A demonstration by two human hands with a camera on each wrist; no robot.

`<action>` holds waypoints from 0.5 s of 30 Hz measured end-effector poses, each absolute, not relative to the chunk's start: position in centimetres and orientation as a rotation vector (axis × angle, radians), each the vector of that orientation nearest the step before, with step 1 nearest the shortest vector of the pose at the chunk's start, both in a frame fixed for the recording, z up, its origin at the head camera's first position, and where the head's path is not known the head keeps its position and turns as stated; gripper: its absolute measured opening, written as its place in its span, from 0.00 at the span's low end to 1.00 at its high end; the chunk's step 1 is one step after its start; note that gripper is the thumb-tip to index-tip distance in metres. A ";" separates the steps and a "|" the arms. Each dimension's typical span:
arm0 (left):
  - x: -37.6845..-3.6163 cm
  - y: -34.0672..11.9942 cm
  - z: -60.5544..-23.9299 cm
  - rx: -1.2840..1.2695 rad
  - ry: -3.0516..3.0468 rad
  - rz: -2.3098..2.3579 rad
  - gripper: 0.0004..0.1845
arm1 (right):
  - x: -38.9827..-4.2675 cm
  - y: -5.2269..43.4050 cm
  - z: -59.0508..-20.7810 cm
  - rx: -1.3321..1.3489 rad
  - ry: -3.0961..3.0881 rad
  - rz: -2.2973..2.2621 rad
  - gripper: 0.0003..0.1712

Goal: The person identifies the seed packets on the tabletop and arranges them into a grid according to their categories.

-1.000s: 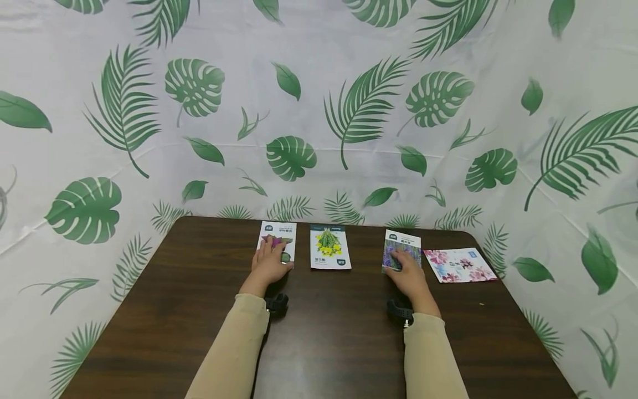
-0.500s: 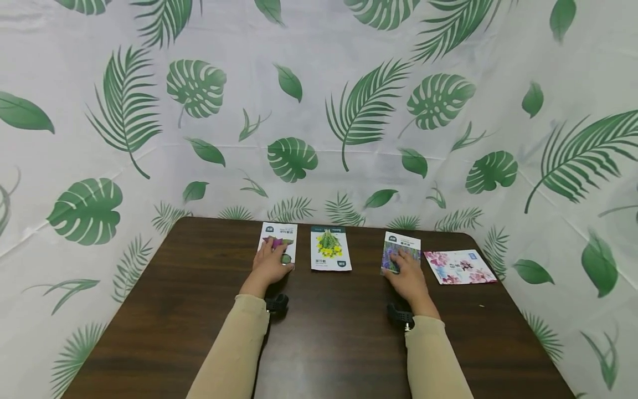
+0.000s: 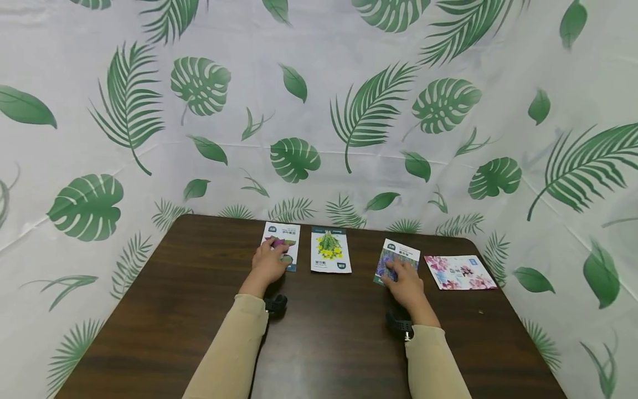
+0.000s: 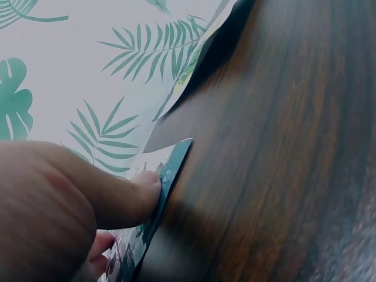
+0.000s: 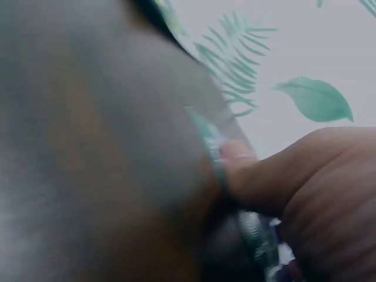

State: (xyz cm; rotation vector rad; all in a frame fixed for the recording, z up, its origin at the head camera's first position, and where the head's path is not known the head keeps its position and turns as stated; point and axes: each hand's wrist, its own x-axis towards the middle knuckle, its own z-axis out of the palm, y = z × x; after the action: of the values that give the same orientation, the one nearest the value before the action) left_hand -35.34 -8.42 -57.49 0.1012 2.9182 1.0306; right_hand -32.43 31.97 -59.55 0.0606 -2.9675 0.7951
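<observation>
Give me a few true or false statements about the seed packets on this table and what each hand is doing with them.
1. Four packets lie on the table. True.
2. The left hand rests on the yellow-flower packet. False: it is on the far-left packet; the yellow one lies untouched.
3. The right hand is on the purple-flower packet. True.
4. The pink floral packet lies between the two hands. False: it lies to the right of the right hand.
5. The purple-flower packet lies tilted. True.
</observation>
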 end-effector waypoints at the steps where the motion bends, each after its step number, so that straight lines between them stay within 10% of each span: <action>1: -35.4 -8.4 -57.5 0.118 2.915 1.030 0.27 | -32.3 31.9 -59.7 0.059 -2.952 0.795 0.32; 15: -35.2 -8.5 -57.7 0.179 2.849 1.022 0.31 | -29.8 31.6 -59.9 0.148 -2.931 0.937 0.31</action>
State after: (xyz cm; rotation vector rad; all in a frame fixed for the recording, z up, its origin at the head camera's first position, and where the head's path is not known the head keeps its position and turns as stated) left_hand -35.24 -8.53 -57.68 0.1786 2.8495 1.0217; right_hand -29.77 31.55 -59.94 0.1476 -2.9308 0.9365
